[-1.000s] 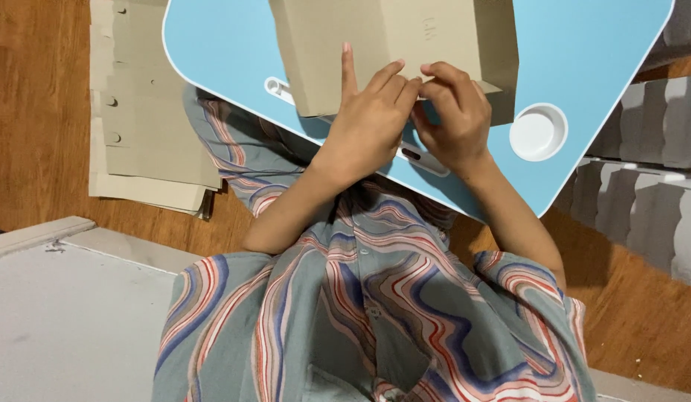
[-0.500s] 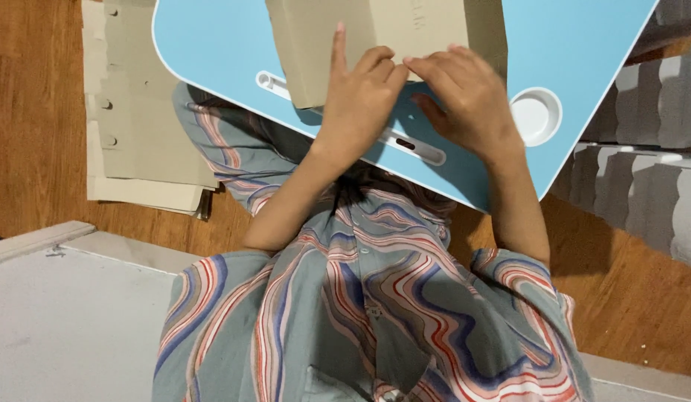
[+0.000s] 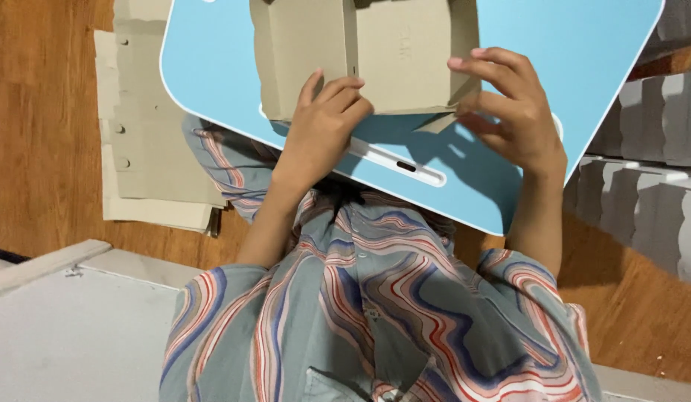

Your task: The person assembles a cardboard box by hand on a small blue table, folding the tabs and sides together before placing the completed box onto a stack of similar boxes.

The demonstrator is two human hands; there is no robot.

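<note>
A flat brown cardboard box [image 3: 368,56] is steadied on a light blue tabletop [image 3: 583,67]. Its near edge is pinned by the left hand [image 3: 323,138], fingers curled; its corner flap is pinched by the right hand [image 3: 513,112].

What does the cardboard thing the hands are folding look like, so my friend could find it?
Look at the big light blue table at the top. On it lies a brown cardboard box, partly folded, with the left hand and right hand at its near edge. Unlike the flat cardboard sheets stacked on the wooden floor, it has raised walls.
</note>
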